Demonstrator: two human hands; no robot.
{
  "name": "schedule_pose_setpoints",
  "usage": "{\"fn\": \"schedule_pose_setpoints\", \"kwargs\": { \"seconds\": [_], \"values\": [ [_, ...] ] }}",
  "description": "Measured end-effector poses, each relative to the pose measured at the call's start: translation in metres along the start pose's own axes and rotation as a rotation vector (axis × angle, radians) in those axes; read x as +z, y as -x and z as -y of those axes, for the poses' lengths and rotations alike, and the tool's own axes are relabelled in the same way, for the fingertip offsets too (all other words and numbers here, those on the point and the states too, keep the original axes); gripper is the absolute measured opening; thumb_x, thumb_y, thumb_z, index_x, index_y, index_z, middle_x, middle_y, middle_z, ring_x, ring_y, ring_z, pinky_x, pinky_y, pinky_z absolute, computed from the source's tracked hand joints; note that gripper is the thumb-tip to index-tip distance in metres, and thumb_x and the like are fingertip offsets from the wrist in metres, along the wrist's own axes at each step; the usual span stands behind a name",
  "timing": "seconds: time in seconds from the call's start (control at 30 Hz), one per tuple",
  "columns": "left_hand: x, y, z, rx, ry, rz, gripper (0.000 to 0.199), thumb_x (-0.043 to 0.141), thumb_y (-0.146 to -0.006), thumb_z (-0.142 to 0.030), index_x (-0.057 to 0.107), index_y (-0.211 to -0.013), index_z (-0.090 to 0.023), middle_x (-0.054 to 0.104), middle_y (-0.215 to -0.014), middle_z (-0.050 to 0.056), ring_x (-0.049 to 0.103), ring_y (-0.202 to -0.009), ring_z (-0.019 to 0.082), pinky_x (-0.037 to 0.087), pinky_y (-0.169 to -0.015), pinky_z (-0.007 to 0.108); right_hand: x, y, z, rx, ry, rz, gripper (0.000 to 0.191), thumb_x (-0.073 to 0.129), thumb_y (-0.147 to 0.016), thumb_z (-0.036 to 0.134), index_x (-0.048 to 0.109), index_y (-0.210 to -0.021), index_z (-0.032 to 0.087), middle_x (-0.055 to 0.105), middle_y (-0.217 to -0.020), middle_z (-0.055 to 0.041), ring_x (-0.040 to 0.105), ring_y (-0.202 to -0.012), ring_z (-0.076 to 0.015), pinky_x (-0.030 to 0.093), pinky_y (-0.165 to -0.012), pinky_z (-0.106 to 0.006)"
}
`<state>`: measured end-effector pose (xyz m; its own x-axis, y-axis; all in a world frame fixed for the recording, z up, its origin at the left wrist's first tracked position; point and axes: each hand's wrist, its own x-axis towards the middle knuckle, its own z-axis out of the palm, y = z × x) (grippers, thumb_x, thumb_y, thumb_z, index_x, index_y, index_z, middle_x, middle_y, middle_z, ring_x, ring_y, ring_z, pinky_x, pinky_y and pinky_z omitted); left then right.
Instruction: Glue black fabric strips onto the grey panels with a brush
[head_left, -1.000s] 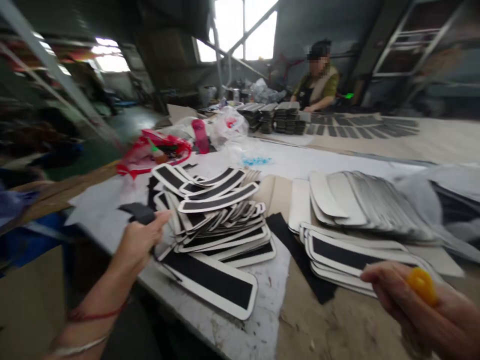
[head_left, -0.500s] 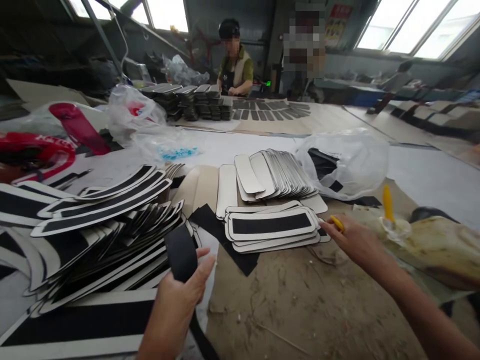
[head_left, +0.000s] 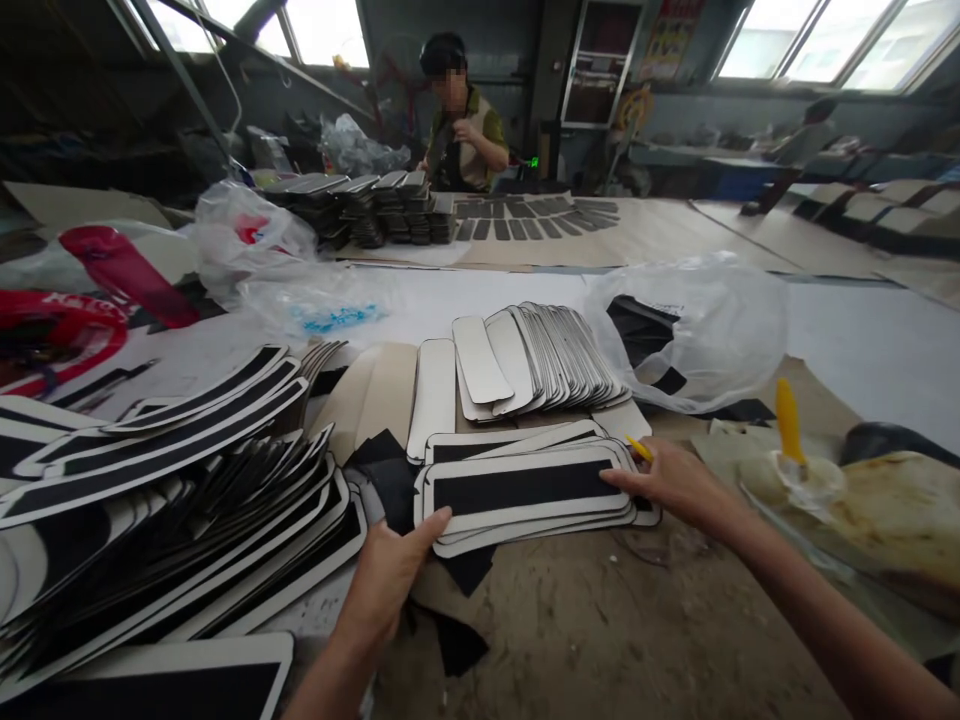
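Note:
A small stack of white panels [head_left: 525, 518], each with a black strip on its face, lies in front of me. My left hand [head_left: 390, 570] is at its left end, thumb on the top panel's corner. A black strip [head_left: 390, 478] passes behind that hand and seems held in its fingers, which are partly hidden. At the right end, my right hand [head_left: 671, 475] is closed round a thin yellow-handled tool [head_left: 639, 450], its working end out of sight. A fingertip of this hand rests on the top panel.
Curved black-and-white panels [head_left: 195, 560] are heaped on the left. Plain white panels [head_left: 566, 350] stand fanned behind the stack. A plastic bag [head_left: 720, 330] and an upright yellow handle [head_left: 788, 425] are at right. Across the table sits a co-worker [head_left: 472, 140] near stacked dark pieces [head_left: 367, 215].
My left hand has moved right from the heap to the stack, lowering the black strip. The right hand's fingertip now rests farther in on the top panel. The co-worker's hand has risen.

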<state>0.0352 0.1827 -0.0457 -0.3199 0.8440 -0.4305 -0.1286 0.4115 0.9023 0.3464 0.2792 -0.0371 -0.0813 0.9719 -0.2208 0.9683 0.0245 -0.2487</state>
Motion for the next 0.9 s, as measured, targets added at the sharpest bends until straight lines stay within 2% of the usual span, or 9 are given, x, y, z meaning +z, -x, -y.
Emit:
{"fn": "schedule_pose_setpoints", "kwargs": {
  "seconds": [0.07,0.17,0.3,0.43,0.53,0.6,0.73,0.8,0.9],
  "values": [
    [-0.005,0.011,0.004,-0.056,-0.006,-0.008,0.040,0.076,-0.062,-0.040,0.065,-0.087,-0.012,0.070,-0.081,0.008,0.065,-0.074,0.024,0.054,-0.064,0.031,0.001,0.016,-0.005,-0.013,-0.007,-0.074,0.051,0.055,-0.072,0.065,0.056,-0.089,0.017,0.066,-0.087,-0.0105,0.063,-0.079,-0.0281,0.042,-0.062,-0.031],
    [-0.012,0.025,0.016,-0.089,-0.118,-0.072,0.044,0.077,-0.056,-0.047,0.065,-0.082,-0.013,0.069,-0.073,0.006,0.064,-0.069,0.024,0.053,-0.060,0.031,0.005,0.041,-0.012,-0.057,0.001,-0.149,0.048,0.060,-0.071,0.059,0.055,-0.095,0.017,0.065,-0.094,-0.0107,0.062,-0.085,-0.0292,0.045,-0.067,-0.034],
    [-0.019,0.032,0.030,0.010,-0.275,-0.067,0.062,0.073,-0.055,-0.048,0.060,-0.105,-0.013,0.067,-0.073,0.002,0.063,-0.071,0.024,0.052,-0.064,0.033,0.011,0.061,-0.020,-0.170,-0.038,-0.175,0.041,0.062,-0.073,0.049,0.054,-0.099,0.019,0.062,-0.099,-0.0086,0.062,-0.088,-0.0255,0.047,-0.074,-0.034],
    [-0.021,0.029,0.028,0.083,-0.503,-0.058,0.063,0.071,-0.057,-0.048,0.059,-0.105,-0.010,0.067,-0.081,0.007,0.062,-0.080,0.028,0.050,-0.079,0.041,0.014,0.068,-0.024,-0.227,0.009,-0.194,0.035,0.062,-0.074,0.045,0.054,-0.098,0.020,0.061,-0.098,-0.0070,0.062,-0.085,-0.0243,0.048,-0.071,-0.033],
    [-0.019,0.026,0.015,0.110,-0.528,0.032,0.067,0.073,-0.057,-0.043,0.053,-0.112,-0.010,0.065,-0.105,0.012,0.059,-0.098,0.029,0.046,-0.091,0.040,0.015,0.074,-0.027,-0.274,0.068,-0.218,0.034,0.060,-0.076,0.042,0.052,-0.102,0.021,0.060,-0.101,-0.0079,0.061,-0.086,-0.0246,0.049,-0.067,-0.032],
    [-0.017,0.022,0.007,0.092,-0.500,0.120,0.075,0.074,-0.059,-0.039,0.047,-0.122,-0.010,0.060,-0.117,0.013,0.056,-0.107,0.027,0.046,-0.093,0.037,0.016,0.079,-0.028,-0.300,0.107,-0.230,0.032,0.059,-0.078,0.040,0.052,-0.104,0.022,0.059,-0.098,-0.0072,0.061,-0.085,-0.0239,0.049,-0.065,-0.031],
    [-0.017,0.013,-0.002,0.129,-0.528,0.271,0.090,0.076,-0.059,-0.038,0.035,-0.137,-0.018,0.058,-0.123,0.011,0.057,-0.109,0.027,0.049,-0.088,0.035,0.022,0.091,-0.029,-0.328,0.178,-0.245,0.028,0.057,-0.081,0.040,0.052,-0.103,0.022,0.057,-0.094,-0.0072,0.061,-0.081,-0.0228,0.049,-0.062,-0.030],
    [-0.019,0.009,0.000,0.176,-0.606,0.321,0.082,0.075,-0.061,-0.038,0.042,-0.134,-0.021,0.063,-0.115,0.008,0.061,-0.099,0.027,0.050,-0.084,0.036,0.026,0.097,-0.031,-0.329,0.164,-0.251,0.028,0.057,-0.081,0.040,0.053,-0.103,0.022,0.058,-0.096,-0.0082,0.061,-0.082,-0.0229,0.050,-0.062,-0.030],
    [-0.023,0.007,0.008,0.234,-0.698,0.315,0.059,0.071,-0.066,-0.039,0.058,-0.120,-0.020,0.069,-0.103,0.007,0.064,-0.089,0.026,0.051,-0.080,0.036,0.022,0.103,-0.041,-0.326,0.079,-0.209,0.032,0.057,-0.081,0.038,0.055,-0.108,0.022,0.061,-0.098,-0.0077,0.063,-0.082,-0.0222,0.051,-0.065,-0.030]
  ]
}}
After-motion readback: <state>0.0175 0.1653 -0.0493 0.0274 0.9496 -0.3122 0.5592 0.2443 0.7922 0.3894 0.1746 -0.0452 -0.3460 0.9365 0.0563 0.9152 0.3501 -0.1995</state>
